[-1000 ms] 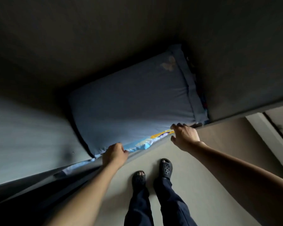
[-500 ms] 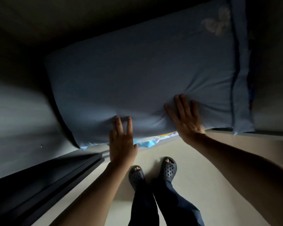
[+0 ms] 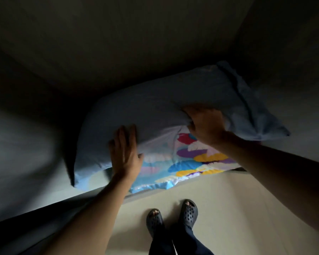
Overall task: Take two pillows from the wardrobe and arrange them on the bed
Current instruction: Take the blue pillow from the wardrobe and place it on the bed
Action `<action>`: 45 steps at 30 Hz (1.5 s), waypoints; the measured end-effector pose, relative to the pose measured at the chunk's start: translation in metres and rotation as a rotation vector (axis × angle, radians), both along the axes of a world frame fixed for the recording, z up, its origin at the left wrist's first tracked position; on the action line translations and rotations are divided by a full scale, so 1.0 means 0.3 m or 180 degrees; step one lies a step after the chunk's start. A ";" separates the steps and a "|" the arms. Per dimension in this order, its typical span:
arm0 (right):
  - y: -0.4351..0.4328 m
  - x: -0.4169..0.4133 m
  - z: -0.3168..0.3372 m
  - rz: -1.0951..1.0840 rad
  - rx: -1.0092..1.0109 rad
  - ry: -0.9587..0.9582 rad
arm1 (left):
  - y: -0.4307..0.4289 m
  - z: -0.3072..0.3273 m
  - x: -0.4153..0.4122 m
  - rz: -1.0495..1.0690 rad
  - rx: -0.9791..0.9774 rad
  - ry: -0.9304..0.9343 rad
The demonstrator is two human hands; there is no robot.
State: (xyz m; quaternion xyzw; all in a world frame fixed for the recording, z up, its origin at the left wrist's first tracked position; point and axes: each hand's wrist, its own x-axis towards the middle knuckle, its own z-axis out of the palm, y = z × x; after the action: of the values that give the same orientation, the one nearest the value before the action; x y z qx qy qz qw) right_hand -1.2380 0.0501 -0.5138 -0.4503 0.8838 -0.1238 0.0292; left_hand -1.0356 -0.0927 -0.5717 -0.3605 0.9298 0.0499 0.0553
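Head view — dim wardrobe shelf [image 3: 99,193], blue pillow [image 3: 155,111] lying on top of colourful patterned pillow [image 3: 191,162], both at shelf front edge. Left hand [image 3: 125,155] flat on blue pillow's near edge, fingers extended and slightly spread. Right hand [image 3: 204,124] clenched on bunched blue fabric — fingers curled into it. Below: pale floor [image 3: 247,208], dark perforated clogs [image 3: 189,212].

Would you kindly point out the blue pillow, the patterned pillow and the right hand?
blue pillow [image 3: 155,109]: head view, top face.
patterned pillow [image 3: 191,162]: head view, exposed colourful face.
right hand [image 3: 205,124]: head view, back of hand.
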 end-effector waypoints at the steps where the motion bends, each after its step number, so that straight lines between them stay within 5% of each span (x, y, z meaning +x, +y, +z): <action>1: -0.015 -0.013 0.053 0.0037 -0.0043 0.0072 | -0.032 0.039 -0.018 0.0043 -0.0061 0.0107; 9: 0.017 0.018 0.407 -0.0164 -0.0187 0.0287 | -0.152 0.454 -0.087 -0.0291 -0.0356 0.0671; 16: 0.230 0.181 0.660 -0.0457 -0.0068 0.0332 | -0.057 0.771 -0.012 -0.1261 -0.0998 0.0735; 21: 0.481 0.317 0.733 -0.0701 0.0101 0.0271 | 0.114 0.881 0.030 -0.1763 -0.0697 0.0682; 32: 1.310 0.522 0.726 -0.1392 0.0532 -0.0066 | 0.869 0.960 -0.055 -0.2931 -0.0400 0.0199; 45: 2.372 0.469 0.844 -0.2546 0.0547 0.0327 | 1.938 1.011 -0.335 -0.3661 -0.0088 0.0562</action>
State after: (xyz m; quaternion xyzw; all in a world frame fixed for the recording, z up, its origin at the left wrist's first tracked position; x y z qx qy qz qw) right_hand -1.0973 0.7617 -0.2605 -0.0728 0.9966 -0.0285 -0.0279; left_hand -1.1359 0.4888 -0.2685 0.2073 0.9778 0.0295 -0.0089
